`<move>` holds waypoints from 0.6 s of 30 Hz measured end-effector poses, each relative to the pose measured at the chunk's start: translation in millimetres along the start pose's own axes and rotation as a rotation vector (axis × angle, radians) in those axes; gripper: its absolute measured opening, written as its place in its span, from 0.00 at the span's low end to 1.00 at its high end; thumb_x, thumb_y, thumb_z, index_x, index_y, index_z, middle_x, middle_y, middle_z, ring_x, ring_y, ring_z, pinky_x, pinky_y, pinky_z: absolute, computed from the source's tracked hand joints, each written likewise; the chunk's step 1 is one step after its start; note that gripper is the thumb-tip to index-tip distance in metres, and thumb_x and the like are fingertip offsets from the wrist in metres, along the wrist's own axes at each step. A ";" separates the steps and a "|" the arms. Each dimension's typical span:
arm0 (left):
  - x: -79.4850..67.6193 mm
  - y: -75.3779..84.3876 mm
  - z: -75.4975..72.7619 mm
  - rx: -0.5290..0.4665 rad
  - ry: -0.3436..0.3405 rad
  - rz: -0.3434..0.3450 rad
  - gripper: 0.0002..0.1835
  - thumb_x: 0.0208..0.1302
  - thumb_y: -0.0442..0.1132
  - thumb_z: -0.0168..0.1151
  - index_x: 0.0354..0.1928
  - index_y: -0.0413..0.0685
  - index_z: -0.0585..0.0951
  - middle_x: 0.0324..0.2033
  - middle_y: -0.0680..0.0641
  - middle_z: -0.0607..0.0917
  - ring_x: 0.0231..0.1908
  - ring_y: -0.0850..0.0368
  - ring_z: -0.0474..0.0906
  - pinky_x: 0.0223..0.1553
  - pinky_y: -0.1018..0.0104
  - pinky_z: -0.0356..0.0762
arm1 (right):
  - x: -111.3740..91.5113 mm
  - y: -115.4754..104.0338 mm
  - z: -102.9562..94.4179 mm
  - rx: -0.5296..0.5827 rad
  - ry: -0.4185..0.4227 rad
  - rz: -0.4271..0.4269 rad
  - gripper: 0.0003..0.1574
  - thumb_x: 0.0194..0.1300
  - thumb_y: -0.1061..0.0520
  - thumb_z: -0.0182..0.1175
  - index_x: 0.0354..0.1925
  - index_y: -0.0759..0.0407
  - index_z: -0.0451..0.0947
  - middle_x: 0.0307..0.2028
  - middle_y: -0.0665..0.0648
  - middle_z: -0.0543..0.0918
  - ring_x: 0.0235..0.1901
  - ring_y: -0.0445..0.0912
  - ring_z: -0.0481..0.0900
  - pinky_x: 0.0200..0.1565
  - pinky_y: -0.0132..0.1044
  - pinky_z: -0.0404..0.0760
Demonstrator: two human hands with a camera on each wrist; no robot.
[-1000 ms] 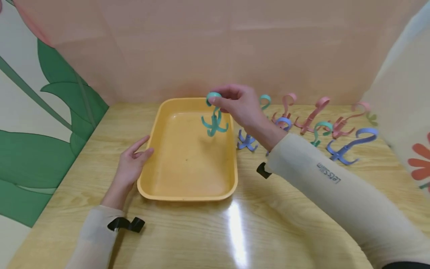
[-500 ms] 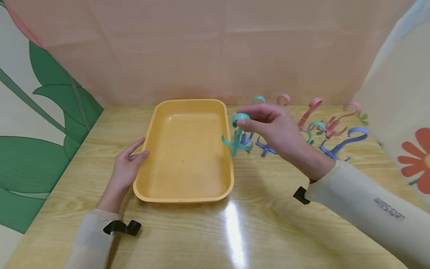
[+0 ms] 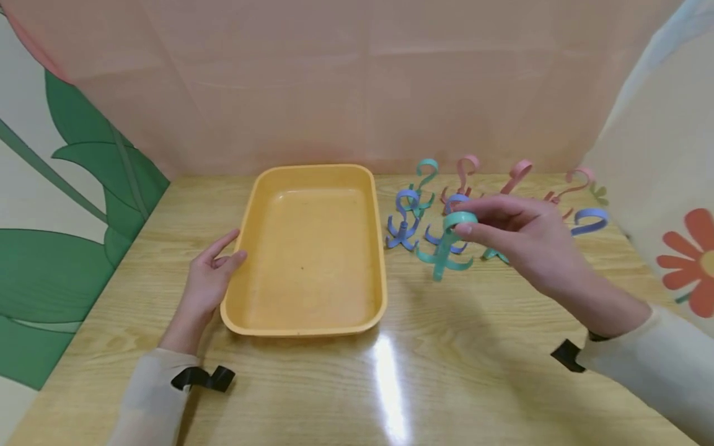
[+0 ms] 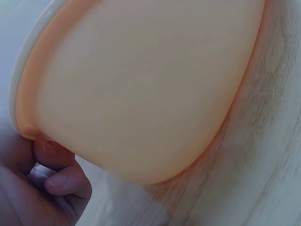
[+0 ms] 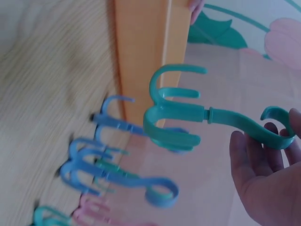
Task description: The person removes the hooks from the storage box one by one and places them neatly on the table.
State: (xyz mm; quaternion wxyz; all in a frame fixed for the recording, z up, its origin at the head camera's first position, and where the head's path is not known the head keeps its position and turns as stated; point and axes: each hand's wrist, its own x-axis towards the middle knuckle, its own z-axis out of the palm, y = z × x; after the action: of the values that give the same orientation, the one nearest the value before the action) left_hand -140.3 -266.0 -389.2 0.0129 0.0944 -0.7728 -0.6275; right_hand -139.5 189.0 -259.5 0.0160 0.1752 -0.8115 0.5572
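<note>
Your right hand (image 3: 524,238) holds the teal hook (image 3: 446,244) by its curled top loop, fingers (image 3: 474,232) pinched on that loop alone, with the four prongs hanging free in the air above the counter (image 3: 446,347), right of the tray (image 3: 304,325) and just in front of the blue hooks (image 3: 403,220). The right wrist view confirms it: only the fingertips meet the loop, and the stem and prongs stand out unsupported. Risk noted: so light a pinch at one end could let the hook swing or slip out, and it would likely drop among the blue hooks and the pink hooks (image 3: 515,176) behind them; the prongs could also snag a neighbouring loop and drag it along or tip it over. Your left hand (image 3: 209,282) rests against the tray's left wall, fingers relaxed and straight, thumb on the rim; it steadies the tray but clamps nothing, so a knock could slide the tray. Against the earlier frames: one second ago the teal hook hung over the tray's far right part; half a second ago it was at the tray's right rim; it is now clear of the tray. The tray holds nothing throughout, and the left hand has not shifted.
</note>
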 end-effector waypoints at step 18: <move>0.5 1.4 4.0 -0.023 0.016 0.000 0.30 0.73 0.44 0.62 0.74 0.52 0.68 0.33 0.50 0.89 0.34 0.59 0.85 0.32 0.66 0.85 | -55.4 51.1 -81.3 0.144 0.152 0.100 0.19 0.66 0.72 0.63 0.56 0.72 0.79 0.46 0.53 0.86 0.44 0.40 0.84 0.43 0.25 0.82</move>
State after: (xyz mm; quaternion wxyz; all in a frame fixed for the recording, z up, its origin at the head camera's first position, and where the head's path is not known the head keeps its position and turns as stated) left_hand -141.5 -261.9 -388.7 0.0200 0.0993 -0.7653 -0.6357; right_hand -116.8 294.0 -286.9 0.0371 0.0923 -0.7735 0.6259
